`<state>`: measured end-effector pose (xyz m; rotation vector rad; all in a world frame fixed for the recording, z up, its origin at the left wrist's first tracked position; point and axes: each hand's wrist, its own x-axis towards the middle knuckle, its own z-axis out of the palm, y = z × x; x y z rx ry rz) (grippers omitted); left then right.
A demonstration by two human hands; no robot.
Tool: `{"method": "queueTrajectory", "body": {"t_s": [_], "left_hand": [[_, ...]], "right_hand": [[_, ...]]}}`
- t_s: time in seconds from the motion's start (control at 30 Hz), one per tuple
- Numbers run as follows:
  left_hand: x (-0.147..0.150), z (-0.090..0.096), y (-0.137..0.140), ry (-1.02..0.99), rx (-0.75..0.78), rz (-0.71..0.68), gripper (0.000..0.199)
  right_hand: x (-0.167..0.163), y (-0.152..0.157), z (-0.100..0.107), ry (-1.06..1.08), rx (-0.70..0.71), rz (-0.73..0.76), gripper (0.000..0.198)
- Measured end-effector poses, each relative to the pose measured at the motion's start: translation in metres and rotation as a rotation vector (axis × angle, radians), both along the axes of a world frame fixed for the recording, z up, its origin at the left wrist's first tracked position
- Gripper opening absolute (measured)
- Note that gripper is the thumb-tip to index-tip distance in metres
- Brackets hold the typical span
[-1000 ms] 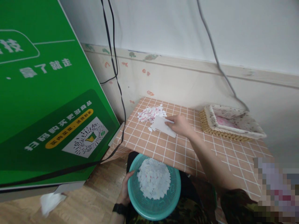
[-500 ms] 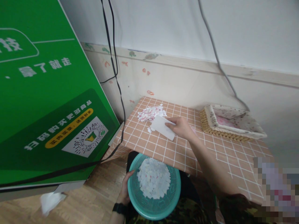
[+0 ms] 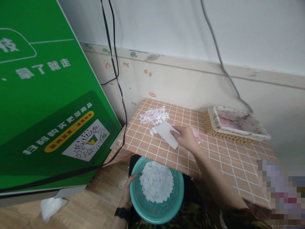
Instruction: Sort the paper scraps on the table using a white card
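Observation:
My right hand (image 3: pixel 185 137) grips a white card (image 3: pixel 167 135) by its right edge, over the checked tabletop. Just beyond the card's far edge lies a heap of small white and pinkish paper pieces (image 3: pixel 154 115), with a few loose bits nearer the card. A green plastic colander (image 3: pixel 157 215) rests at my lap below the table edge, holding a mound of small white paper pieces (image 3: pixel 157 183). My left hand (image 3: pixel 129 187) is closed on the colander's left rim, its thumb over the edge. Behind my right hand a pink and white sheet (image 3: pixel 196 135) lies partly hidden.
A wicker basket (image 3: pixel 234 136) with a floral lining stands at the table's back right, something pink inside. At left rises a large green cabinet (image 3: pixel 54 95), with black cables (image 3: pixel 122 95) hanging beside it. A white bag (image 3: pixel 51 206) lies on the floor.
My right hand has drawn the white card slightly nearer the table's front edge and turned it a little. More of the pink and white sheet shows. My left hand keeps its hold on the colander.

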<state>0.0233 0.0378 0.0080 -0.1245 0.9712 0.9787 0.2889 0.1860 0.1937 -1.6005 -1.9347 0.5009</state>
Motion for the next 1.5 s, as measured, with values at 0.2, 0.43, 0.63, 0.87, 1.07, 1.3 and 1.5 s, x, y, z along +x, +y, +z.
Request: {"method": "queueTrajectory", "body": {"t_s": [0.2, 0.43, 0.63, 0.87, 1.07, 1.3, 1.5], "left_hand": [[0.002, 0.008, 0.001, -0.027, 0.009, 0.019, 0.018], [0.000, 0.003, 0.000, -0.004, -0.004, -0.007, 0.018], [-0.001, -0.002, 0.000, 0.006, 0.005, -0.001, 0.017], [-0.001, 0.000, -0.001, -0.005, 0.010, 0.002, 0.019], [0.000, 0.004, -0.001, -0.015, 0.010, 0.004, 0.018], [-0.002, 0.000, 0.000, -0.026, 0.022, -0.022, 0.023], [-0.002, 0.001, 0.000, 0.004, 0.029, -0.020, 0.020]], "right_hand": [[-0.001, 0.000, 0.005, -0.066, 0.011, 0.004, 0.029], [0.006, -0.005, 0.013, -0.204, 0.047, -0.120, 0.028], [-0.005, 0.001, 0.008, -0.187, 0.051, -0.080, 0.027], [-0.011, 0.010, -0.003, -0.222, 0.077, -0.089, 0.028], [-0.012, 0.011, 0.002, -0.156, 0.058, -0.009, 0.028], [-0.013, 0.013, 0.004, -0.149, 0.064, 0.005, 0.030], [-0.018, 0.017, 0.000, -0.192, 0.101, -0.025, 0.031]]}}
